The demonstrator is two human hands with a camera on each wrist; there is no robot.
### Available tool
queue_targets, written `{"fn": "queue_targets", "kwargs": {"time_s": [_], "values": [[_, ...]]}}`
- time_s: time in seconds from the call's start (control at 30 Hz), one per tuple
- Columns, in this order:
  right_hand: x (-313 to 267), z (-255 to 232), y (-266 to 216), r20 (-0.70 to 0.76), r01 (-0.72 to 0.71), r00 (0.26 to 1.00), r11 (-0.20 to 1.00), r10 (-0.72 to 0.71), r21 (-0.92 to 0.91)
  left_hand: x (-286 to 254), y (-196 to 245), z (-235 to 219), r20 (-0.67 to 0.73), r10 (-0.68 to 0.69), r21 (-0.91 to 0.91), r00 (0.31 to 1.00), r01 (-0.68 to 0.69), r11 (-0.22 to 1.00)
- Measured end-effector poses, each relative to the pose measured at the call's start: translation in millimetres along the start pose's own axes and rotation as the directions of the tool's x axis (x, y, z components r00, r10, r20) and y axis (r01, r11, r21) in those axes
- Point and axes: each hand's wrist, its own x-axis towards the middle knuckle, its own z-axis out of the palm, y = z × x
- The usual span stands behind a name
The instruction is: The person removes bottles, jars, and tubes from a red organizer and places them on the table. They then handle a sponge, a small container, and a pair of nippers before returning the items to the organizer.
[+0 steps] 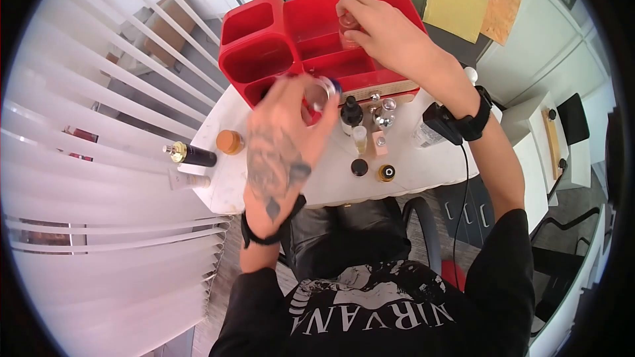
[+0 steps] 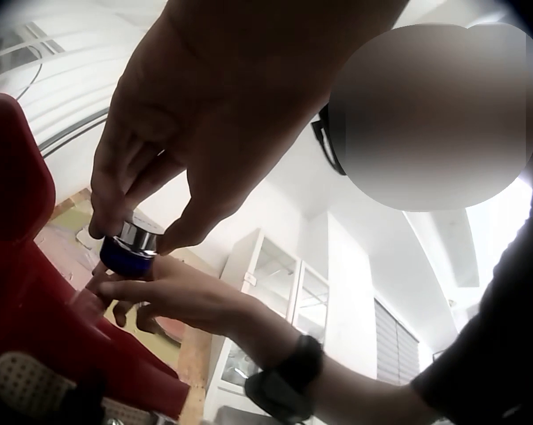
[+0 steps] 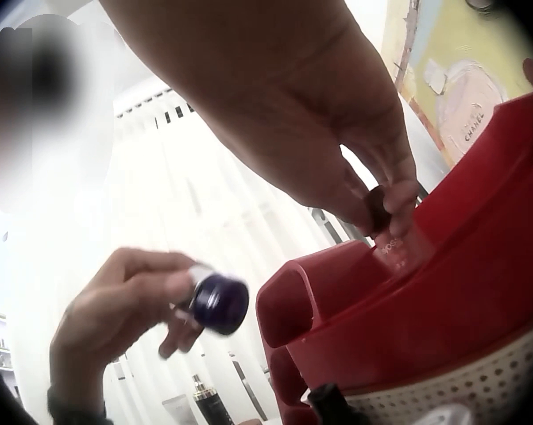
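Observation:
My left hand (image 1: 281,132), blurred in the head view, pinches a small jar with a silver lid and dark blue base (image 2: 129,252) above the front left of the red organizer (image 1: 258,59). In the right wrist view, the jar's blue base (image 3: 220,305) faces the camera. My right hand (image 1: 397,36) pinches the dark cap of a reddish translucent bottle (image 3: 396,254) inside the organizer's larger section. Whether that bottle touches the organizer's floor, I cannot tell.
In front of the organizer stand a black dropper bottle (image 1: 352,114), a silver-topped bottle (image 1: 384,116) and a pink bottle (image 1: 380,143). Two small round items (image 1: 359,167) (image 1: 386,172) lie nearer the edge. An orange-lidded jar (image 1: 229,141) and a black bottle (image 1: 192,155) are at left.

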Motion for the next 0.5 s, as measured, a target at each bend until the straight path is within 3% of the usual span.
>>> {"fn": "queue_targets", "kwargs": {"time_s": [0.13,0.2,0.27,0.33,0.4,0.5], "values": [[-7,-17,-22,-0.173,0.141,0.974,0.989,-0.147,-0.046,-57,-34,15,0.169,-0.047,0.021,0.984,0.044,0.999],[-27,-44,-55,-0.248,0.002,0.969,0.999,-0.011,-0.034,-80,-58,34,0.248,-0.035,0.042,0.968,0.025,0.999],[-61,-61,-85,-0.421,-0.032,0.907,0.999,0.033,0.008,-97,-84,54,0.344,-0.067,0.095,0.936,0.036,0.995],[-107,-75,-119,-0.406,-0.272,0.875,0.961,0.265,0.042,-105,-97,64,0.414,-0.075,0.129,0.907,0.024,0.991],[-156,-80,-128,-0.299,-0.41,0.857,0.907,0.419,0.097,-109,-101,72,0.468,-0.055,0.136,0.882,-0.01,0.991],[-202,-59,-129,-0.175,-0.503,0.843,0.861,0.509,0.078,-112,-101,76,0.468,-0.066,0.075,0.881,0.035,0.997]]}}
